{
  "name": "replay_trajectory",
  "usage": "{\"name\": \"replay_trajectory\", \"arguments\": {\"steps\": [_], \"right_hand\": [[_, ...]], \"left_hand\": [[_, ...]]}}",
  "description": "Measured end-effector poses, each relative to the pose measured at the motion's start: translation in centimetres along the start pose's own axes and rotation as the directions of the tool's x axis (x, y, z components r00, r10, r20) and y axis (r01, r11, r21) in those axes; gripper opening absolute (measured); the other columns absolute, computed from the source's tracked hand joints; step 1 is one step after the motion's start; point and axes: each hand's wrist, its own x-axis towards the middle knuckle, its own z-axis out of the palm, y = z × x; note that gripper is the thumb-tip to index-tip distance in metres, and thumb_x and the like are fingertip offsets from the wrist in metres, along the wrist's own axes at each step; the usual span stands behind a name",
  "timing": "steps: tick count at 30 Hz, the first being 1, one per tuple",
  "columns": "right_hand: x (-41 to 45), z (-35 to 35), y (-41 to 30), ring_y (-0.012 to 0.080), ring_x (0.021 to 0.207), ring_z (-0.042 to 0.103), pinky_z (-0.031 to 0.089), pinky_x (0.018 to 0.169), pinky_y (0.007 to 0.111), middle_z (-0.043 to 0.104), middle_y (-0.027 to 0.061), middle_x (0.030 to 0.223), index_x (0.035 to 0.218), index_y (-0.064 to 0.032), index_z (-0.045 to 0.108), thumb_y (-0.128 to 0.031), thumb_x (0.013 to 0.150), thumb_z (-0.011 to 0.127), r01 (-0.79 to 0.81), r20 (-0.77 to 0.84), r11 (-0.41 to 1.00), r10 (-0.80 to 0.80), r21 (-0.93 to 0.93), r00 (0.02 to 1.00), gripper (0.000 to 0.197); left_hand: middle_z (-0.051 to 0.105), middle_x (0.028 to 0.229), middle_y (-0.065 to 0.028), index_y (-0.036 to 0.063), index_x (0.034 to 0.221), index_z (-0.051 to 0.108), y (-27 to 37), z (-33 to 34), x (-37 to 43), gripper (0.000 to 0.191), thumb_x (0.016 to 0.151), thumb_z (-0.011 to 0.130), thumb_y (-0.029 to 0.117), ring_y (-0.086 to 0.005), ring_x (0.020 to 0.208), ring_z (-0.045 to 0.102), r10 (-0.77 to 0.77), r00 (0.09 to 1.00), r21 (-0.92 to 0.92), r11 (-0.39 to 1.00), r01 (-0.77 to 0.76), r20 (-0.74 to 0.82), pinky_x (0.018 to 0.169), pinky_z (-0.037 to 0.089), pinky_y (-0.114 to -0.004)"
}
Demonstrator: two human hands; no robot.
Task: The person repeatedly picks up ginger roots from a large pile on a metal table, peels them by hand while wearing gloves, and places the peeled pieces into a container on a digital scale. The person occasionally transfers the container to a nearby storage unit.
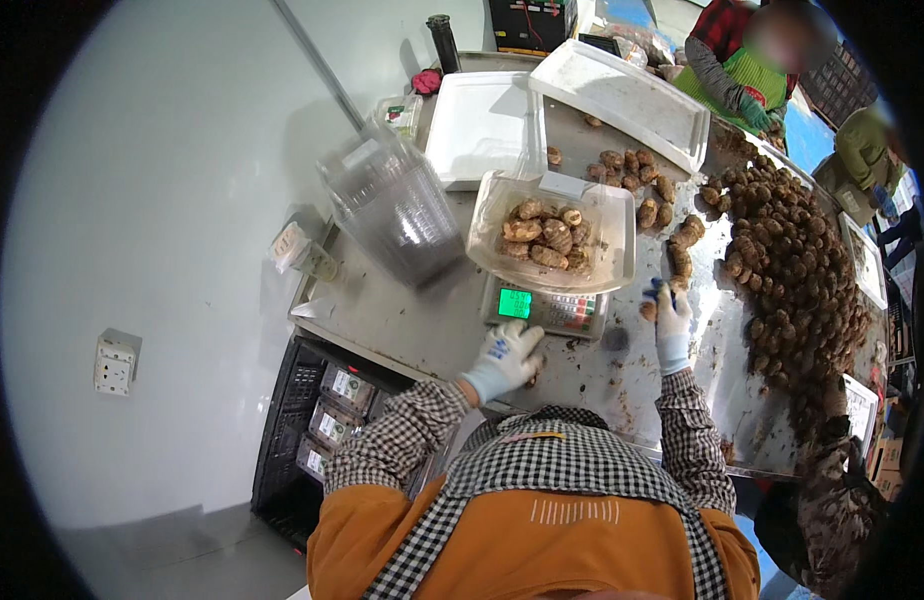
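My left hand (507,358), in a white glove with blue marks, is at the front edge of a digital scale (548,311) with a lit green display. Its fingers are spread, and nothing shows in its grip. On the scale's pale pan (486,259) sits a clear plastic container (598,225) with several small taro corms (558,237) inside. Farther right, my right hand (672,319), also gloved, reaches to a short row of loose taro corms (680,259). One small brown corm (648,310) lies by its fingers, which are dark blue at the tips; its grip is unclear.
A tall stack of clear plastic containers (394,206) stands left of the scale. White trays (488,124) lie behind. A large taro heap (792,262) covers the metal table's right side. A black crate (285,409) with packed boxes stands below left. Co-workers (732,75) are across the table.
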Motion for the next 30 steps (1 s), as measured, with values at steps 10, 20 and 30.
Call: {"name": "replay_trajectory", "arguments": {"steps": [10,20,30], "right_hand": [[7.2,4.0,-1.6,0.0131,0.087,0.059,0.049,0.073,0.026,0.062,0.0078,0.105,0.126,0.001,0.052,-0.024,0.098,0.052,-0.023,0.073,0.957,0.002,0.291,0.997,0.038],[16.7,10.4,-0.5,0.0278,0.102,0.061,0.051,0.089,0.036,0.06,0.0171,0.112,0.125,0.0046,0.047,-0.003,0.094,0.048,0.49,0.095,0.869,-0.483,-0.071,0.871,0.032],[2.1,8.0,-4.1,0.0347,0.106,0.057,0.043,0.095,0.045,0.058,0.0166,0.122,0.123,-0.0003,0.054,-0.003,0.081,0.058,0.655,0.197,0.71,-0.625,-0.258,0.755,0.042]], "left_hand": [[0.064,0.097,-0.0058,0.0006,0.111,0.062,-7.2,-7.1,3.3,0.021,0.092,0.055,0.004,-0.0105,0.078,0.057,-0.324,0.706,-0.521,0.85,-0.076,-0.63,0.071,0.048,-0.025],[0.059,0.098,-0.0008,0.0016,0.12,0.058,-4.8,-9.7,6.7,0.025,0.097,0.053,0.008,-0.0041,0.075,0.049,-0.418,0.66,-0.727,0.621,-0.294,-0.624,0.064,0.042,-0.018],[0.058,0.101,-0.0024,0.0041,0.132,0.053,-6.8,-5.7,9.0,0.037,0.095,0.048,0.002,-0.0119,0.088,0.056,-0.258,0.811,-0.592,0.795,-0.13,-0.525,0.079,0.048,-0.025]]}}
